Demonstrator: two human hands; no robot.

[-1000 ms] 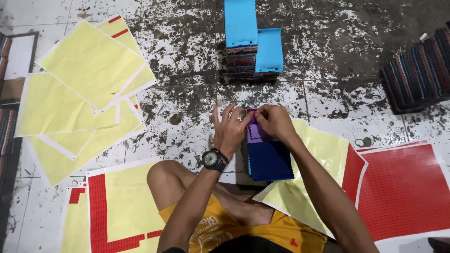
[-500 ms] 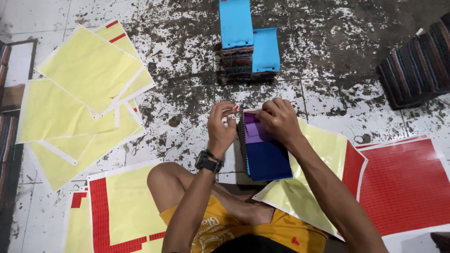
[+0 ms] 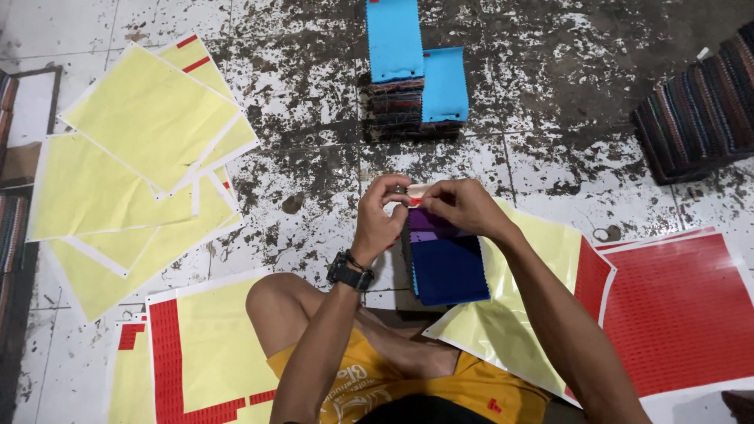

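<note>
Fingers (image 3: 397,191) of the left hand (image 3: 378,220) and those of the right hand (image 3: 463,206) meet at one spot, pinched together on a small pale strip with a red mark (image 3: 416,193). Strip sits at the top edge of a blue and purple fabric swatch stack (image 3: 446,263), which lies on the floor just ahead of the person's crossed legs. Both hands closed on the strip; right hand also covers the upper end of the stack. Black wristwatch (image 3: 350,272) on the left wrist.

Stack rests partly on a yellow backing sheet (image 3: 522,314) that runs out under the right forearm. Right of that, touching it, a sheet of red sticker rows (image 3: 679,314). Near the left knee, another yellow sheet with red rows left along its edge and bottom (image 3: 192,353).

Further left, well apart from the hands, several bare yellow sheets (image 3: 141,157) lie fanned and overlapping. Straight ahead, beyond the hands, two piles of swatches topped with light blue cloth (image 3: 416,71). Far right corner, a dark striped pile of swatches (image 3: 699,110), partly out of view. Floor (image 3: 306,173) is white tile, heavily blotched with dark wear.
</note>
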